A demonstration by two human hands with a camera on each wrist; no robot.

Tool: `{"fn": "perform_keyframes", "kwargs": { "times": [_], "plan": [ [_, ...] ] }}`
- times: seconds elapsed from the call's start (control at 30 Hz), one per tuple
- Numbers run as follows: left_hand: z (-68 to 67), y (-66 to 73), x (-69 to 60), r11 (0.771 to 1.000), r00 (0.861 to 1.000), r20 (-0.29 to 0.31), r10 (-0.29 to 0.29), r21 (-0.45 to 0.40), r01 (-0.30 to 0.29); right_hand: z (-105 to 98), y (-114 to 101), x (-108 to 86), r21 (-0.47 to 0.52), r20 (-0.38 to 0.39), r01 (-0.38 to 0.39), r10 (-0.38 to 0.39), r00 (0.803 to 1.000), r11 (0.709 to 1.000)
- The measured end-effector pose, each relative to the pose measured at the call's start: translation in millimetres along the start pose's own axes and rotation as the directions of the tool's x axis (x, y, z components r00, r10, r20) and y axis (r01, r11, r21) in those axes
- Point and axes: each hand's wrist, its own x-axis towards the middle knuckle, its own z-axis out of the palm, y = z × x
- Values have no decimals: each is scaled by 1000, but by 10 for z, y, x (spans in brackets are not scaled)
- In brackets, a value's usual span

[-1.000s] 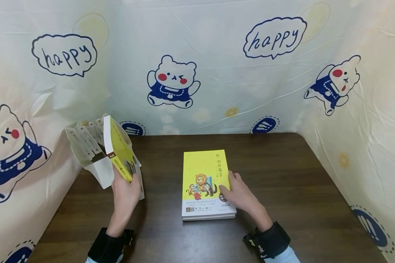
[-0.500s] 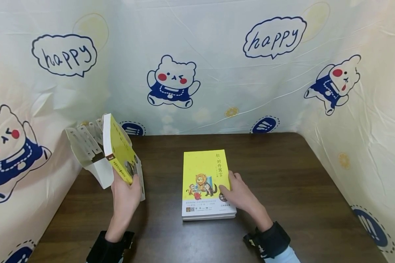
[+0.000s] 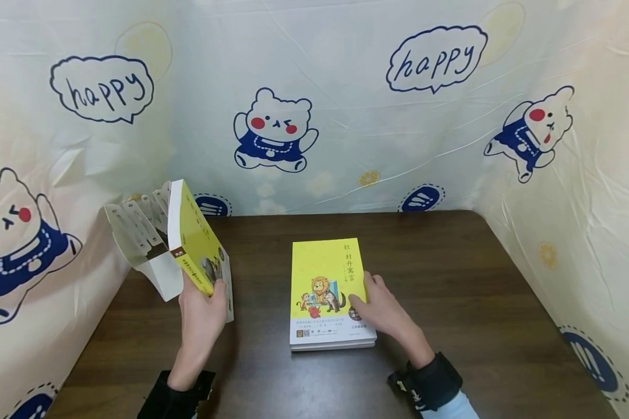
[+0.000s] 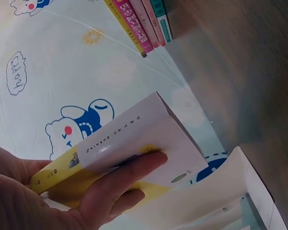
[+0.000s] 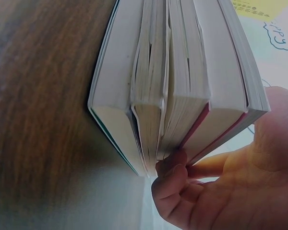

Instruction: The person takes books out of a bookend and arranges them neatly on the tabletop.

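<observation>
My left hand (image 3: pixel 201 320) grips a yellow book (image 3: pixel 195 241) by its lower end, thumb on the cover. The book stands tilted beside a white file rack (image 3: pixel 159 276) at the table's left. In the left wrist view, the fingers lie along the book's yellow and white cover (image 4: pixel 134 139). A stack of books (image 3: pixel 322 262), topped by a yellow one, lies mid-table. At its right side, my right hand (image 3: pixel 390 311) holds it, thumb on the top cover. The right wrist view shows curled fingers against the page edges (image 5: pixel 182 115).
The brown wooden table (image 3: pixel 477 279) carries these things. A pale curtain (image 3: pixel 346 116) with bear prints encloses it at the back and both sides. The rack sits close to the left curtain; its slots open toward the back.
The yellow book in my left hand has shifted slightly to the right, away from the rack. My right hand and the stack have stayed in place.
</observation>
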Motion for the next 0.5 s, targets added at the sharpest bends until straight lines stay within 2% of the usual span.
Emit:
{"fn": "perform_keyframes", "kwargs": {
  "times": [0.5],
  "plan": [
    [76, 35, -24, 1000, 999, 41, 16, -12, -15, -7, -8, -7, 2, 1, 1, -1, 1000, 1000]
  ]
}}
